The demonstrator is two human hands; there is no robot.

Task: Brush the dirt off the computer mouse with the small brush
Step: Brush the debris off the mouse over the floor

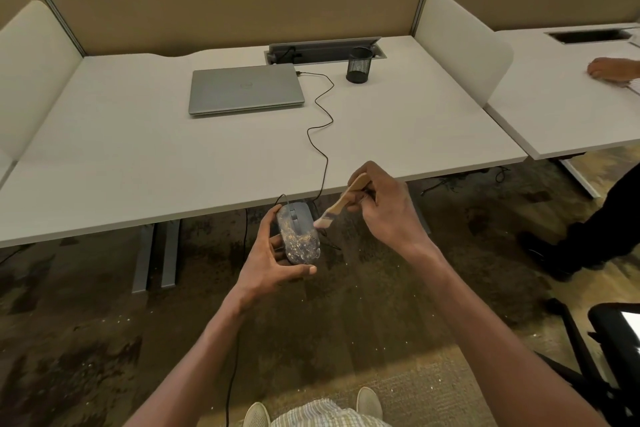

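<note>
My left hand (268, 258) grips a grey wired computer mouse (298, 234) just off the desk's front edge, above the floor. Tan crumbs of dirt cover its rear half. My right hand (382, 206) holds a small brush (341, 203) by its wooden handle, pinched between thumb and fingers. The pale bristles point down-left and sit at the mouse's right edge near the buttons. The mouse cable (320, 135) runs back over the desk to the laptop.
On the white desk (138, 156) lie a shut grey laptop (244, 88) and a black mesh pen cup (359, 65). Another person's hand (611, 69) rests on the neighbouring desk at right, their legs below. A black chair (609, 340) stands at lower right.
</note>
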